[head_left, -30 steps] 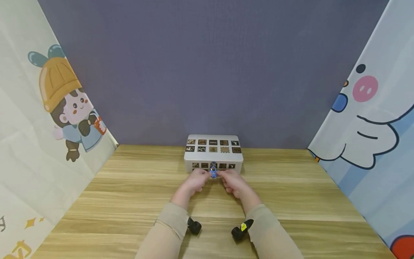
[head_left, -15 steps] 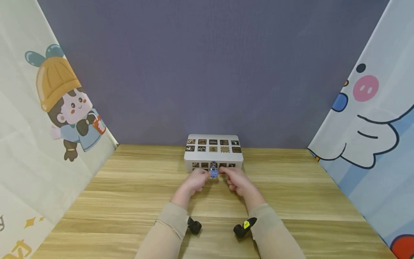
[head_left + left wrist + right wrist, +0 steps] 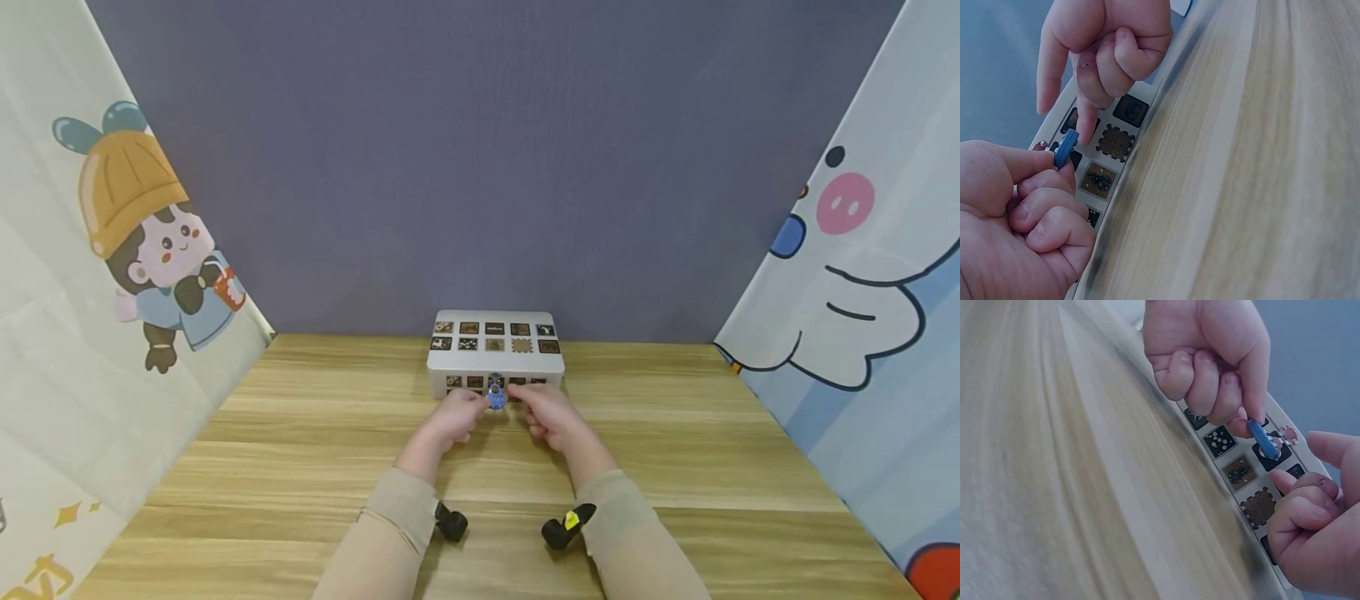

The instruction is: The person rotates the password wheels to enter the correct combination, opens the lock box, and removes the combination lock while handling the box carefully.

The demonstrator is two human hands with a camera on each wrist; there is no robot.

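Note:
A small blue combination padlock hangs at the metal clasp on the front of a white box. My left hand pinches the padlock's left side between thumb and index finger, the other fingers curled into the palm. Close by on the right is my right hand, its thumb and index finger spread apart with nothing between them. Its remaining fingers are curled in. In the left wrist view the right index fingertip points down beside the blue padlock body.
The box, covered in small square pictures, stands at the back of the wood-grain table against a dark grey-purple wall. Printed cartoon curtains flank both sides. A black wrist camera sits on each sleeve.
My right hand has let go of the padlock and drawn a little to the right, its thumb and index finger parting. My left hand keeps its pinch in place.

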